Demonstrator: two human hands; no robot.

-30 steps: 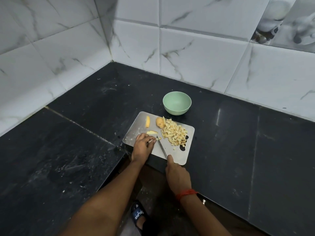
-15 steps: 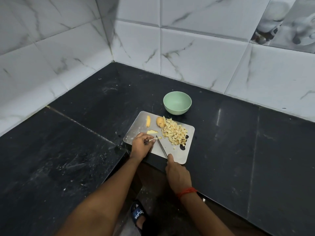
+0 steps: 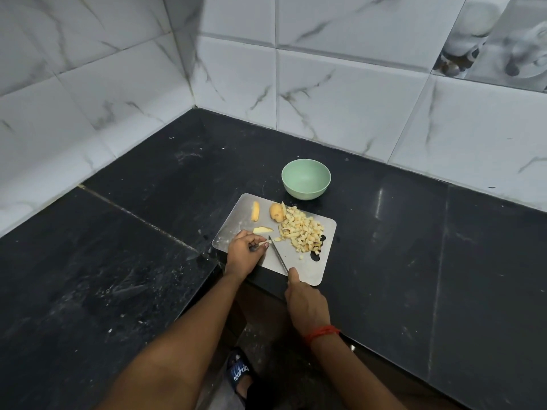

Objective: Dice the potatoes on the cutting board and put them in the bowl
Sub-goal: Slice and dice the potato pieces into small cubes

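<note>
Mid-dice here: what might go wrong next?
The left hand pinches a tiny potato strip right beside the knife blade, so a fingertip could get nicked. The diced pile reaches the cutting board's handle hole, so pieces may spill onto the counter. The board lies near the counter's front edge and might slide under pressure.

counter (image 3: 118, 276): black stone, dusty, seam running left of left hand (image 3: 241, 255)
wall tiles (image 3: 340, 99): white marbled, well beyond both hands
slipper (image 3: 238, 372): dark blue, floor, nearer than right hand (image 3: 306, 306)
thread (image 3: 322, 332): red, right wrist
</note>
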